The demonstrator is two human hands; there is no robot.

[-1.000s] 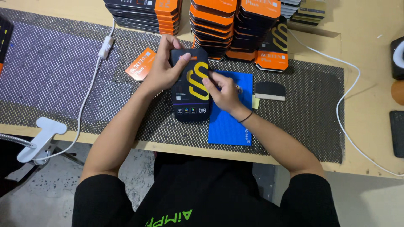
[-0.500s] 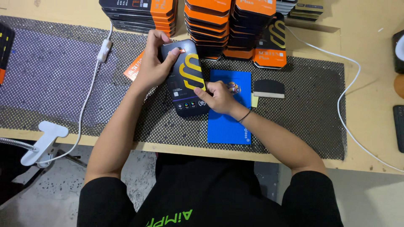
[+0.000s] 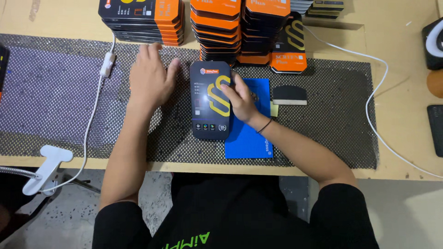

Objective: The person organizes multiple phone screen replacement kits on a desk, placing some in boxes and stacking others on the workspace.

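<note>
On the black mesh mat (image 3: 323, 133), the flat black box with a yellow curl (image 3: 211, 99) lies face up beside the blue ribbed card (image 3: 247, 138), the right hand (image 3: 240, 97) resting fingertips on it while the left hand (image 3: 150, 78) lies spread flat, holding nothing, so the step looks like setting the box down.

Left hand (image 3: 148, 79) released the dark box (image 3: 211, 99), now lying flat
</note>
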